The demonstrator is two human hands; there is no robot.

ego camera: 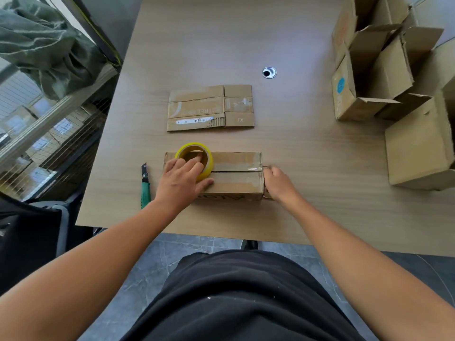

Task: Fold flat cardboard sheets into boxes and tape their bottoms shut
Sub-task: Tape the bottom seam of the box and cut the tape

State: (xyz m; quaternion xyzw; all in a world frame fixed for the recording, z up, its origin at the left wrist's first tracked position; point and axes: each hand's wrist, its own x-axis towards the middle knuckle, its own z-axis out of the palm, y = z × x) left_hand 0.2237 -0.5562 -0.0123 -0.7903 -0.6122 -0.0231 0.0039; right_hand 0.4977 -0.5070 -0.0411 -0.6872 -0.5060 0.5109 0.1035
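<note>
Now left grip (181, 179) holds the tape roll (208, 166) atop the box (236, 183), right grip (279, 183) pinching tape end (267, 166).

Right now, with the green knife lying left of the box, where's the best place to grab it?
Take the utility knife by its green handle, the end nearest you, coming down from above with fingers across its narrow sides. It lies flat on the table, and the dark blade end points away from you.
</note>
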